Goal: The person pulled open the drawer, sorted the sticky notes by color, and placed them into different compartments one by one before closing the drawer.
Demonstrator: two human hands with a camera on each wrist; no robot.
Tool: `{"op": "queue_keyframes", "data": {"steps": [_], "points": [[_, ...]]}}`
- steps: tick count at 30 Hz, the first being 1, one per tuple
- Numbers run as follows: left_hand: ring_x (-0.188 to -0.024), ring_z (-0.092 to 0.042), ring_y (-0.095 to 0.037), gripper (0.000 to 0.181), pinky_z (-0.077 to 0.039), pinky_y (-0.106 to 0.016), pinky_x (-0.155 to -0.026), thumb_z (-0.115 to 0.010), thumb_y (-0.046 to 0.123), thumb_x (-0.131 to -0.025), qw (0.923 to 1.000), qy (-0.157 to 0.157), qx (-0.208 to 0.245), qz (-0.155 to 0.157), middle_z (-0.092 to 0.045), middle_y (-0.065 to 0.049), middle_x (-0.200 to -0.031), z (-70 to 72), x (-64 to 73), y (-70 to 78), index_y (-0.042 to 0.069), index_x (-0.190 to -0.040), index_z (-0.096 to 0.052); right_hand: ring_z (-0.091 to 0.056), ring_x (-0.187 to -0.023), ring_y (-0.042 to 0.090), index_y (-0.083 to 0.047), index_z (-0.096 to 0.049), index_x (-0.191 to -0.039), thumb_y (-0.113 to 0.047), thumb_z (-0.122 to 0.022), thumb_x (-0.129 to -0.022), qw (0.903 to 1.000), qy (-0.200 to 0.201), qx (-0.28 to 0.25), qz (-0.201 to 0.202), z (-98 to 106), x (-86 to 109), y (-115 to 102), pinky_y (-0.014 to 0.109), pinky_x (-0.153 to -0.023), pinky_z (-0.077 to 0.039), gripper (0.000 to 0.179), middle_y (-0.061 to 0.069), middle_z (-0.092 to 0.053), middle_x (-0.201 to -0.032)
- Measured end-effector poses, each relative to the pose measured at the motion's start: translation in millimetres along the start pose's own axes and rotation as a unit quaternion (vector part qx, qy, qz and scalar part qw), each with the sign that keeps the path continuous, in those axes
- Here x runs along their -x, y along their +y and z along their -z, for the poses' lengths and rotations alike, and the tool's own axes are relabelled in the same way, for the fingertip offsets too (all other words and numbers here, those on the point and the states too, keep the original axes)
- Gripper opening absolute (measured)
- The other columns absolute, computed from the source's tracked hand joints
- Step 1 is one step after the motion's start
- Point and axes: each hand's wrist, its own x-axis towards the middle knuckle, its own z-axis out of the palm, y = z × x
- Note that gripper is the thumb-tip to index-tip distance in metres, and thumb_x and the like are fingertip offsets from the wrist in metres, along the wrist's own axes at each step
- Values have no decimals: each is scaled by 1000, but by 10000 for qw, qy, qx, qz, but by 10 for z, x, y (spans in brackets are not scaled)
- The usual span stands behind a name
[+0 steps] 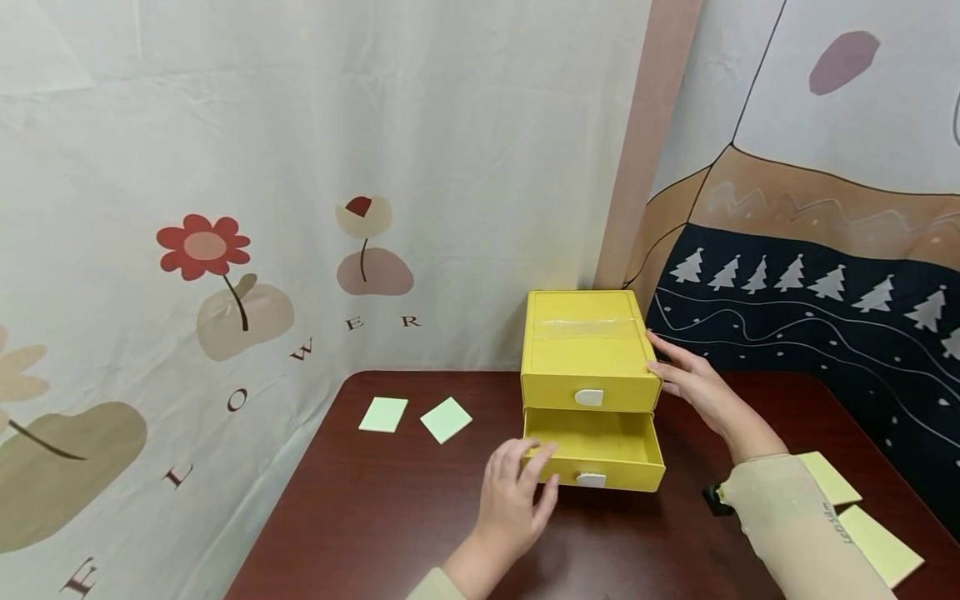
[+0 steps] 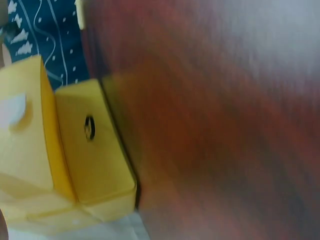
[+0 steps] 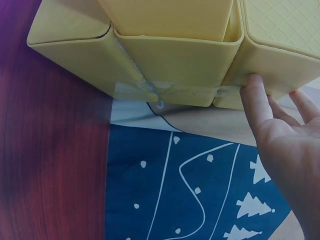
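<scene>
A yellow drawer cabinet [image 1: 585,337] stands near the back of the table, a strip of clear tape across its top. Its middle drawer [image 1: 630,476] is pulled out and its visible interior holds nothing. The upper drawer [image 1: 551,392] is in. Both have white tabs. Below, the left wrist view shows a lowest yellow front [image 2: 102,160] with a dark ring mark. My left hand [image 1: 510,496] is at the pulled-out drawer's left front corner, fingers loosely bent; contact is unclear. My right hand [image 1: 697,387] rests extended fingertips against the upper tier's right side.
Two pale green sticky-note pads [image 1: 383,414] lie left of the cabinet. Yellow pads [image 1: 881,542] lie at the right, partly behind my right sleeve. A small black object [image 1: 717,501] is by that wrist. Printed curtains hang behind the dark red table [image 1: 360,508].
</scene>
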Motion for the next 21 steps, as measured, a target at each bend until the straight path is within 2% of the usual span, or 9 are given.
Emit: {"op": "queue_keyframes", "data": {"steps": [6, 10, 13, 17, 21], "points": [[-118, -48, -30, 44, -40, -43, -98, -37, 30, -99, 9986, -151, 63, 504, -51, -14, -131, 67, -28, -231, 5, -133, -51, -50, -109, -4, -23, -16, -153, -43, -50, -96, 10000, 11, 29, -22, 0, 5, -4, 47, -105, -38, 69, 13, -11, -158], [-128, -40, -34, 52, -38, -50, -99, -31, 37, -100, 9934, -488, -78, 1038, -42, -14, -143, 95, -5, -375, 8, -141, -42, -49, -112, -1, -23, -16, -153, -43, -50, -96, 10000, 14, 45, -27, -11, 0, -8, 45, -105, -39, 69, 13, -12, -158], [-134, -33, -36, 56, -35, -54, -103, -33, 40, -99, 9845, -873, -229, 1503, -34, -14, -149, 96, 22, -499, 11, -147, -34, -50, -111, -2, -23, -17, -152, -43, -51, -96, 10000, 24, 45, -30, -14, 0, -12, 43, -104, -41, 69, 13, -12, -158], [-138, -26, -37, 61, -29, -56, -107, -46, 34, -95, 9689, -1341, -413, 2040, -29, -16, -151, 79, 79, -677, 15, -150, -27, -50, -108, -4, -24, -17, -152, -43, -50, -96, 10000, 27, 39, -36, -11, 8, -15, 42, -104, -42, 69, 13, -12, -158], [-139, -24, -37, 63, -28, -57, -107, -51, 31, -94, 9548, -1639, -587, 2409, -27, -17, -152, 46, 148, -842, 15, -150, -27, -51, -108, -4, -25, -16, -153, -43, -51, -95, 10000, 22, 41, -50, -5, 12, -17, 41, -104, -42, 69, 13, -13, -158]]}}
